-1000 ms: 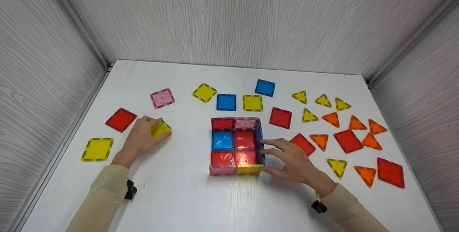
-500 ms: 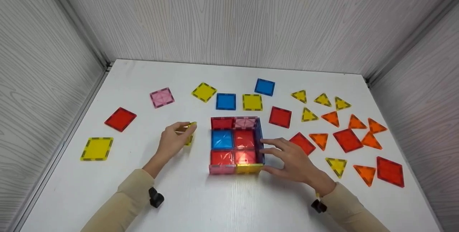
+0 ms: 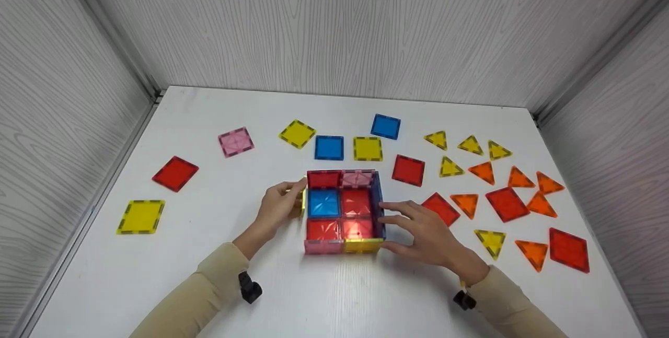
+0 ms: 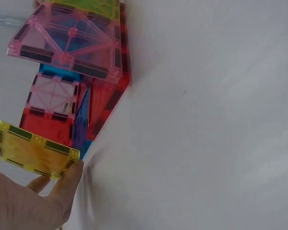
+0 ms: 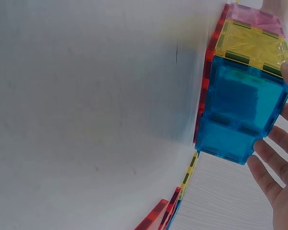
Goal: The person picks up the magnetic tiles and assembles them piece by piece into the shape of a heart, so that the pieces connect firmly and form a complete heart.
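A low open-topped box (image 3: 324, 179) of translucent magnetic tiles stands on the white table, with one blue and several red squares as its floor. Its back wall is red and pink, its front wall pink and yellow (image 3: 364, 246), its right wall blue (image 5: 240, 96). My left hand (image 3: 276, 206) pinches a yellow square tile (image 4: 36, 149), held upright close to the box's left side; the head view cannot show whether they touch. With fingers spread, my right hand (image 3: 431, 236) touches the blue right wall, its thumb near the front yellow corner.
Behind the box lie blue (image 3: 329, 148) and yellow squares (image 3: 368, 149). Pink (image 3: 236, 142), red (image 3: 175, 173) and yellow squares (image 3: 140, 217) lie to the left. Several yellow triangles (image 3: 470, 146), orange triangles (image 3: 464, 205) and red squares (image 3: 507, 205) spread over the right side.
My left hand has carried the yellow square tile rightward to the box's left side, turning it upright on the way. My right hand has stayed at the blue wall.
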### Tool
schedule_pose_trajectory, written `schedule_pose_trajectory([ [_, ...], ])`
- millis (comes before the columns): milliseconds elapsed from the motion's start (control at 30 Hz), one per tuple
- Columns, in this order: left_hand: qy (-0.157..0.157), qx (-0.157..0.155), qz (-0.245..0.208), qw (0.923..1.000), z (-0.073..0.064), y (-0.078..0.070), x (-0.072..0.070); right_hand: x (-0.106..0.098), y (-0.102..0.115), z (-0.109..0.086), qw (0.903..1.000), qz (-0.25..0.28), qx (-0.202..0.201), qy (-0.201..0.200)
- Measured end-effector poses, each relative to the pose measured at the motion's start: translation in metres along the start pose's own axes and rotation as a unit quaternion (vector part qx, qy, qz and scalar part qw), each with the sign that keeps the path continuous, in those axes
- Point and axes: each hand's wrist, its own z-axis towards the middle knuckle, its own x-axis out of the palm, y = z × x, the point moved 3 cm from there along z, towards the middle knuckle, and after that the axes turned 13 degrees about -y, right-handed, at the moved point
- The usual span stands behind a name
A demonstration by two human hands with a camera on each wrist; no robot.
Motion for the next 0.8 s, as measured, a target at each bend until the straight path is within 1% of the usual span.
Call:
schedule_pose_trajectory([
  [133, -0.013, 0.005, 0.023, 0.9996, 0.0, -0.002, 0.005, -0.001, 0.001, 0.0, 1.0, 0.0, 0.005, 0.005],
  [200, -0.018, 0.016, 0.033, 0.9992, 0.0, -0.002, 0.005, -0.001, 0.001, 0.0, 1.0, 0.0, 0.006, 0.007],
  [300, -0.015, 0.04, 0.044, 0.9981, 0.0, -0.003, 0.002, -0.001, 0.001, 0.0, 1.0, -0.002, 0.005, 0.005],
  [367, -0.017, 0.064, 0.053, 0.9964, -0.001, -0.002, -0.004, -0.001, 0.001, 0.0, 1.0, -0.002, 0.004, 0.004],
  [433, -0.02, 0.093, 0.067, 0.9932, -0.001, -0.001, -0.014, -0.001, 0.001, 0.0, 1.0, -0.002, 0.004, 0.005],
  [500, -0.021, 0.115, 0.08, 0.9899, 0.001, 0.001, -0.028, -0.002, 0.001, 0.001, 1.0, -0.002, 0.006, 0.007],
  [567, -0.02, 0.138, 0.096, 0.9855, 0.004, 0.005, -0.047, -0.002, 0.001, 0.001, 0.9999, 0.0, 0.01, 0.011],
  [633, -0.02, 0.159, 0.107, 0.9812, 0.009, 0.01, -0.069, -0.003, 0.0, 0.001, 0.9998, 0.0, 0.013, 0.014],
  [700, -0.026, 0.178, 0.118, 0.9766, 0.012, 0.017, -0.094, -0.003, 0.0, 0.0, 0.9998, -0.001, 0.014, 0.015],
  [800, -0.051, 0.203, 0.15, 0.9663, 0.015, 0.029, -0.13, -0.001, 0.0, 0.0, 0.9999, -0.002, 0.01, 0.013],
])
